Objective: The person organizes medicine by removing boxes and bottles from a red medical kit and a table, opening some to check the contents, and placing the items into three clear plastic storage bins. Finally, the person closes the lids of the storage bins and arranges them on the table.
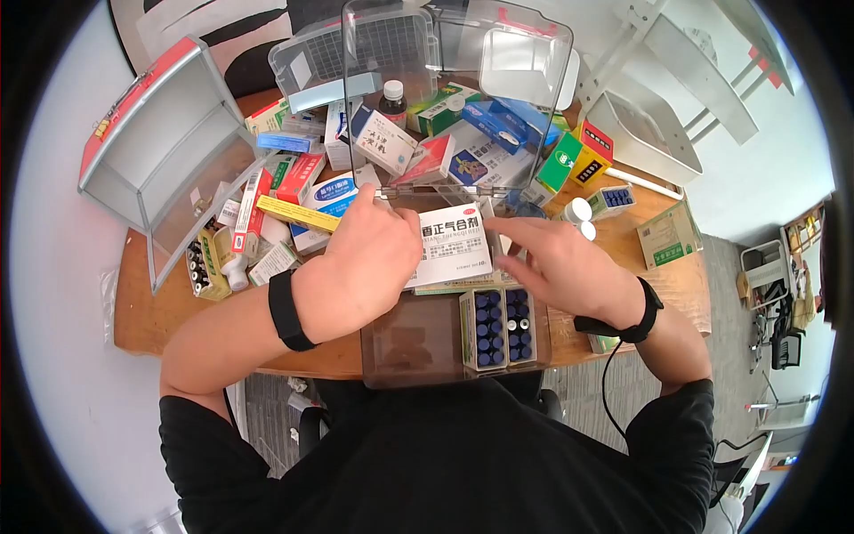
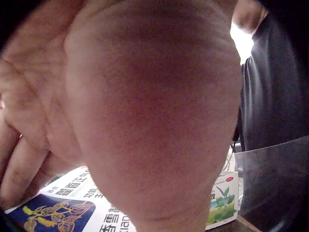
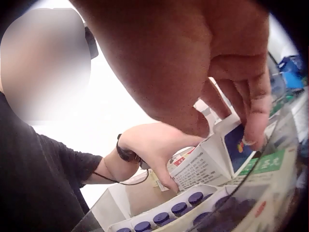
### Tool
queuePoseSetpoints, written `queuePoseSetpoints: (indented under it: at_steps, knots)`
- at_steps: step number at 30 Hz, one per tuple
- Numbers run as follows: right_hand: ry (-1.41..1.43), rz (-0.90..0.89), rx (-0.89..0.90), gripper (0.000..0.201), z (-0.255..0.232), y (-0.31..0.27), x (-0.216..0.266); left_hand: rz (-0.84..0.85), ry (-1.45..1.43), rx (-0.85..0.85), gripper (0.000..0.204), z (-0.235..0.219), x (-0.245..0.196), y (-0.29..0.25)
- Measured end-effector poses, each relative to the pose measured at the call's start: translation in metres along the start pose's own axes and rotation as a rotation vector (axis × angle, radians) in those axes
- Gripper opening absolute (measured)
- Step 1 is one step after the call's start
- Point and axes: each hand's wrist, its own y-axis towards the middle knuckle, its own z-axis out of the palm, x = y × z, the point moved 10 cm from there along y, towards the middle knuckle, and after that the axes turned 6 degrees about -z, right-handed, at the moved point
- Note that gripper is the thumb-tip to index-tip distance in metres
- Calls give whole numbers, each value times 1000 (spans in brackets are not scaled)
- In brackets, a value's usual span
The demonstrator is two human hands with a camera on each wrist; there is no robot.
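My left hand (image 1: pixel 360 254) holds the left side of a white medicine box (image 1: pixel 455 245) with black print. In the right wrist view its thumb lies along the printed face. My right hand (image 1: pixel 569 267) is at the box's other end, thumb and forefinger apart. One right fingertip touches the dark blue panel (image 3: pixel 236 150), beside a raised white flap (image 3: pixel 212 154). Just below, a white carton (image 1: pixel 483 329) of purple-capped vials stands beside a second such carton (image 1: pixel 519 325) in a translucent brown tray (image 1: pixel 409 343). The left wrist view is mostly filled by my left palm (image 2: pixel 149 111).
Behind my hands rises a clear lid (image 1: pixel 565 80), with many medicine boxes piled around it. A yellow box (image 1: pixel 298 214) lies to the left, near an open silver case (image 1: pixel 169 151). White bottles (image 1: pixel 578 212) and a green box (image 1: pixel 669 236) stand to the right.
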Motion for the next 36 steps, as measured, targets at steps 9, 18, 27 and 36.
queuePoseSetpoints:
  at_steps: [9, 18, 27, 36]
  knots:
    - [240, 311, -127, 15, 3, 7, -41, -11, -3, 34, 68, -1, 1, 1]
    - [298, 554, 0, 23, 20, 2, -63, -9, 6, 32, 68, -2, 0, 2]
    - [468, 585, 44, 18, 27, -1, -61, -15, -43, 8, 67, -1, 4, 4]
    - [505, 617, 75, 24, 27, -18, -55, -20, -248, -15, 65, -10, 7, 6]
